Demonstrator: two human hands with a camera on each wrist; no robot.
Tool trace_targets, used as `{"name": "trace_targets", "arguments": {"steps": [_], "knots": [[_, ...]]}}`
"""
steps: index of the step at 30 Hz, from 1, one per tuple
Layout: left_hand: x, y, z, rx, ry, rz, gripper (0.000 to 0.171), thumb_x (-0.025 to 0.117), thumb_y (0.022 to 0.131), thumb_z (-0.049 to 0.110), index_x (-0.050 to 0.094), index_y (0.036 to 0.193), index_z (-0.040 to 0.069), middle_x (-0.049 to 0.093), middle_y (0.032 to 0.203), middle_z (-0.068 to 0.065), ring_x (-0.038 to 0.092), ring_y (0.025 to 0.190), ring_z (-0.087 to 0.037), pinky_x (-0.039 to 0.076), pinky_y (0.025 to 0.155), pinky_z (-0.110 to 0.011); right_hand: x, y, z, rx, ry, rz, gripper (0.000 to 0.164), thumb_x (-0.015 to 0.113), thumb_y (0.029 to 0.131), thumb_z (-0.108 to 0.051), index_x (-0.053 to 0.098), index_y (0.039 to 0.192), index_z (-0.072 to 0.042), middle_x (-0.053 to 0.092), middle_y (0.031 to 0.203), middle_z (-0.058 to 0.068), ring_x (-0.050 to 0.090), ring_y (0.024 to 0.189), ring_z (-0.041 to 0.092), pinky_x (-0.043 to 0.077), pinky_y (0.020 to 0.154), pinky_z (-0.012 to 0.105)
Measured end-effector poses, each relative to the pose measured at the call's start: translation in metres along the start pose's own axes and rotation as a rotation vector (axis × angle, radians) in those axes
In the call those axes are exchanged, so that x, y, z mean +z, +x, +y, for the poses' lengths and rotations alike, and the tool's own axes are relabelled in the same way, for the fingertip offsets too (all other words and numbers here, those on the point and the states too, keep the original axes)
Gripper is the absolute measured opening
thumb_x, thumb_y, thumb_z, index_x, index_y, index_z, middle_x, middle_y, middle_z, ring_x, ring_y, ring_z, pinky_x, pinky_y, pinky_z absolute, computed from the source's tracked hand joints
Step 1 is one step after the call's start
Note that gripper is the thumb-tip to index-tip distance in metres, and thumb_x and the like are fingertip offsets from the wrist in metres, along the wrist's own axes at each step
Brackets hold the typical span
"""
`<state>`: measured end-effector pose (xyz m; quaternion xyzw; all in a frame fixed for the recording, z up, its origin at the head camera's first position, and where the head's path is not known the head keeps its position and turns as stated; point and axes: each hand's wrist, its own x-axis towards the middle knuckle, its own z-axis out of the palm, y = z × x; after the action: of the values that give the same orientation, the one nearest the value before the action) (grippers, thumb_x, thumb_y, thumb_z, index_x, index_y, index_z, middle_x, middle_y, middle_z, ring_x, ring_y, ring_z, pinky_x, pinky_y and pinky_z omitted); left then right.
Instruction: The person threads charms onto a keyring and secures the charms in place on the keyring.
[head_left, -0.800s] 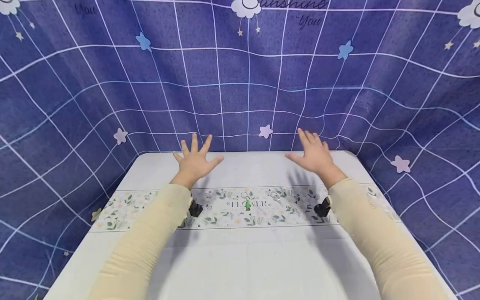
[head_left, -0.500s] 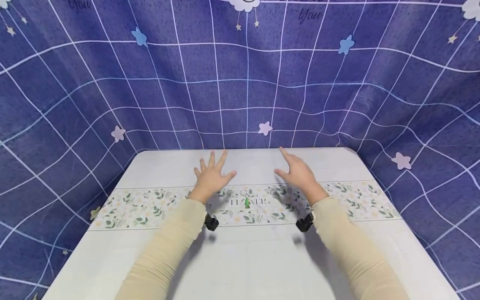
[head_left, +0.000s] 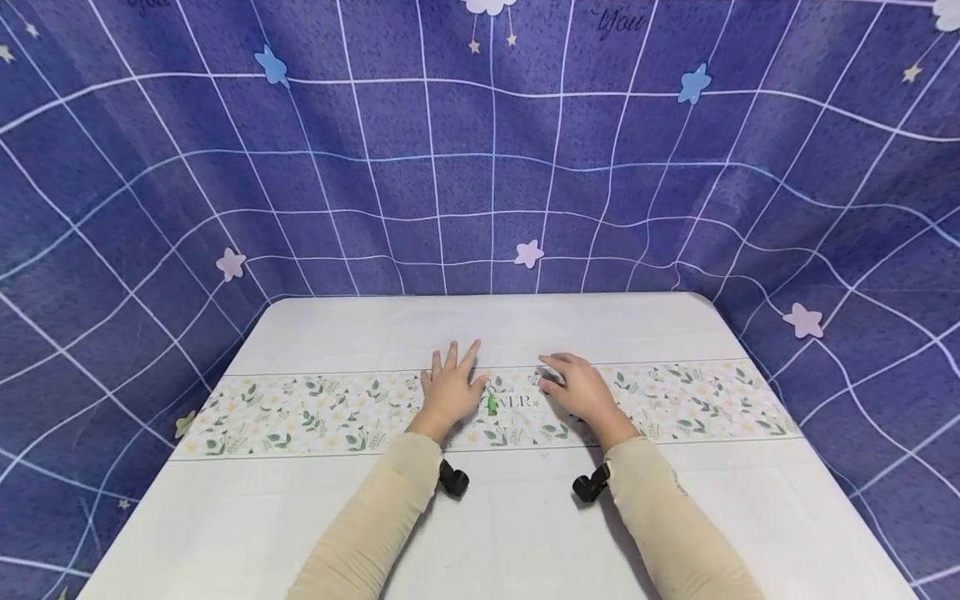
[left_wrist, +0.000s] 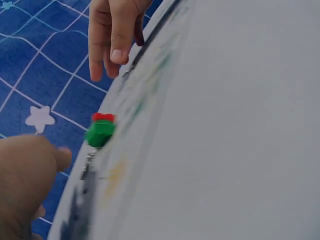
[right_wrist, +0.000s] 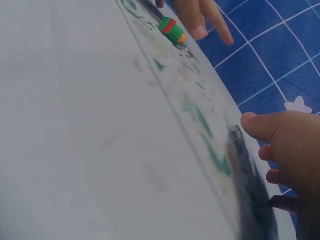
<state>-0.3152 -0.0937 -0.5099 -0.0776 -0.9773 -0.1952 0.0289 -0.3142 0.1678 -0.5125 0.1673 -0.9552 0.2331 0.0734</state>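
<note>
A small green and red keychain charm (head_left: 492, 404) lies on the floral band of the table, with a metal chain at its far end, seen also in the left wrist view. My left hand (head_left: 448, 393) hovers just left of the charm (left_wrist: 101, 131), fingers spread and thumb beside the charm's ring. To the right, my right hand (head_left: 585, 392) holds nothing, its fingers loosely bent. In the right wrist view a metal ring (right_wrist: 237, 133) lies close to the right thumb; the head view has it hidden by that hand.
A white table cover (head_left: 510, 517) carries the leaf-and-flower band with printed lettering (head_left: 517, 402). Behind and at both sides hangs a blue grid-patterned curtain (head_left: 465, 192) with stars. A black wrist camera (head_left: 453, 480) sits at each cuff.
Both hands have come down and back toward me, and closer together, to either side of the charm. The right fingers are more bent. The charm has stayed in place.
</note>
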Motion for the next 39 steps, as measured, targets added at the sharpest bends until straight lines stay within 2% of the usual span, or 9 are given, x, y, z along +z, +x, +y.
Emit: {"name": "trace_targets", "arguments": {"steps": [4, 7, 10, 13, 17, 21, 25, 31, 39], "knots": [[0.01, -0.001, -0.003, 0.021, -0.007, 0.047, 0.051, 0.055, 0.103, 0.04, 0.047, 0.152, 0.027, 0.026, 0.165, -0.016, 0.015, 0.15, -0.05, 0.012, 0.111, -0.076, 0.006, -0.002, 0.001, -0.025, -0.051, 0.023, 0.042, 0.065, 0.099, -0.034, 0.065, 0.136, -0.015, 0.056, 0.143, 0.015, 0.051, 0.133, 0.038, 0.038, 0.11, 0.057], [0.014, -0.003, -0.004, 0.046, -0.049, 0.085, 0.033, 0.06, 0.102, 0.036, 0.066, 0.132, 0.023, 0.036, 0.16, -0.013, 0.023, 0.149, -0.047, 0.013, 0.112, -0.075, 0.009, -0.003, 0.0, -0.015, -0.063, 0.034, 0.035, 0.065, 0.1, -0.033, 0.07, 0.129, -0.014, 0.057, 0.142, 0.014, 0.05, 0.133, 0.037, 0.037, 0.11, 0.057], [0.016, -0.005, -0.005, 0.063, -0.111, 0.144, 0.017, 0.066, 0.1, 0.03, 0.075, 0.11, 0.021, 0.05, 0.151, -0.009, 0.034, 0.144, -0.043, 0.015, 0.113, -0.073, 0.012, -0.004, -0.001, 0.001, -0.049, 0.052, 0.03, 0.066, 0.098, -0.031, 0.072, 0.121, -0.013, 0.06, 0.139, 0.013, 0.051, 0.132, 0.036, 0.036, 0.111, 0.056], [0.018, -0.006, -0.007, 0.077, -0.152, 0.215, 0.009, 0.071, 0.096, 0.026, 0.079, 0.098, 0.021, 0.063, 0.137, -0.005, 0.047, 0.135, -0.038, 0.019, 0.113, -0.072, 0.014, -0.004, -0.001, 0.032, -0.013, 0.093, 0.023, 0.07, 0.096, -0.03, 0.073, 0.111, -0.012, 0.066, 0.128, 0.01, 0.056, 0.126, 0.034, 0.039, 0.109, 0.053], [0.02, -0.008, -0.009, 0.105, -0.224, 0.288, 0.009, 0.074, 0.093, 0.024, 0.081, 0.098, 0.02, 0.074, 0.113, -0.001, 0.059, 0.118, -0.032, 0.03, 0.113, -0.061, 0.015, -0.005, -0.001, 0.057, 0.04, 0.16, 0.014, 0.074, 0.094, -0.027, 0.072, 0.095, -0.013, 0.071, 0.105, 0.005, 0.062, 0.11, 0.03, 0.047, 0.098, 0.049], [0.018, -0.01, -0.009, 0.101, -0.349, 0.294, 0.012, 0.074, 0.094, 0.023, 0.081, 0.102, 0.018, 0.076, 0.098, 0.0, 0.064, 0.1, -0.024, 0.043, 0.104, -0.047, 0.017, -0.005, -0.003, 0.094, 0.108, 0.178, 0.012, 0.072, 0.095, -0.027, 0.071, 0.092, -0.015, 0.069, 0.094, 0.003, 0.062, 0.099, 0.026, 0.05, 0.088, 0.047], [0.017, -0.009, -0.008, 0.085, -0.44, 0.272, 0.015, 0.073, 0.095, 0.021, 0.08, 0.107, 0.017, 0.075, 0.099, -0.001, 0.063, 0.093, -0.021, 0.053, 0.086, -0.039, 0.02, -0.004, -0.003, 0.131, 0.204, 0.197, 0.01, 0.07, 0.097, -0.027, 0.072, 0.096, -0.016, 0.066, 0.09, 0.001, 0.059, 0.088, 0.021, 0.05, 0.08, 0.042], [0.02, -0.007, -0.003, 0.09, -0.546, 0.283, 0.009, 0.076, 0.093, 0.02, 0.076, 0.101, 0.015, 0.071, 0.088, 0.003, 0.058, 0.087, -0.017, 0.051, 0.079, -0.036, 0.02, -0.005, -0.008, 0.114, 0.428, 0.23, 0.007, 0.072, 0.096, -0.023, 0.072, 0.095, -0.016, 0.067, 0.083, -0.001, 0.056, 0.074, 0.018, 0.047, 0.069, 0.036], [0.02, -0.011, 0.004, 0.096, -0.554, 0.279, 0.005, 0.076, 0.093, 0.021, 0.074, 0.093, 0.016, 0.065, 0.085, 0.004, 0.056, 0.085, -0.016, 0.049, 0.075, -0.036, 0.024, -0.006, -0.018, 0.146, 0.6, 0.221, 0.006, 0.074, 0.094, -0.022, 0.075, 0.095, -0.016, 0.07, 0.087, -0.001, 0.061, 0.079, 0.017, 0.05, 0.073, 0.032]]}}
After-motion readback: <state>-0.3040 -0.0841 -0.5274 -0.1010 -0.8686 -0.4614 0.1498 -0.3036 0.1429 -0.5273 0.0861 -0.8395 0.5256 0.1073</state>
